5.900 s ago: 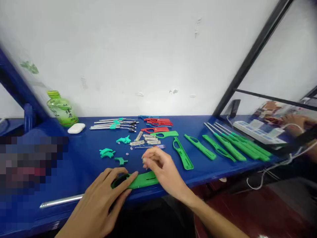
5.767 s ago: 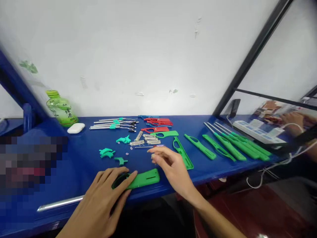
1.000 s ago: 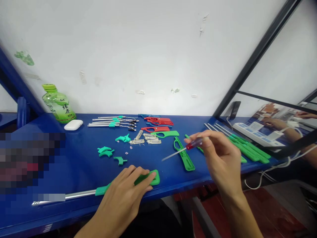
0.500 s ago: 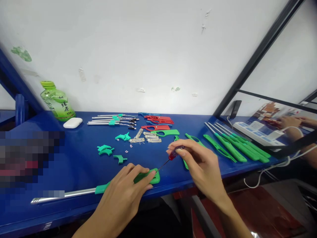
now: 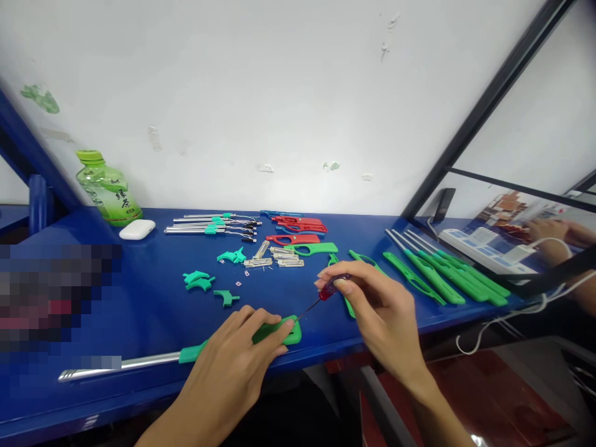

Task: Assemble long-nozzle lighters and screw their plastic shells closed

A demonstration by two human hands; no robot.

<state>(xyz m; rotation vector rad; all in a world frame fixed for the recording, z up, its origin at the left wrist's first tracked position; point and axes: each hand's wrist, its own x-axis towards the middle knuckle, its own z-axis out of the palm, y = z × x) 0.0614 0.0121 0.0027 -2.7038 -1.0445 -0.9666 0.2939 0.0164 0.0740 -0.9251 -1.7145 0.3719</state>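
Observation:
Near the table's front edge my left hand [image 5: 237,354] is closed over a green long-nosed lighter [image 5: 292,335], pressing it against the blue tabletop. The lighter's metal tube [image 5: 121,366] points left, and much of its handle is hidden under my fingers. My right hand [image 5: 372,304] pinches the dark red handle of a screwdriver [image 5: 327,290]. Its thin shaft slants down to the left, and the tip meets the handle end beside my left fingertips. Green triggers [image 5: 226,298] lie just beyond my left hand. Green handle shells [image 5: 367,261] lie behind my right hand.
Metal tubes with wires [image 5: 209,228], red shells [image 5: 298,225] and clear fuel tanks [image 5: 284,257] lie toward the wall. Several green lighters [image 5: 447,273] rest at right, beside a power strip [image 5: 487,251] behind the frame. A green bottle [image 5: 109,189] and white case [image 5: 137,230] stand back left.
My right hand and the screwdriver have shifted very slightly right. The tip stays at the lighter's handle end, and my left hand keeps its place.

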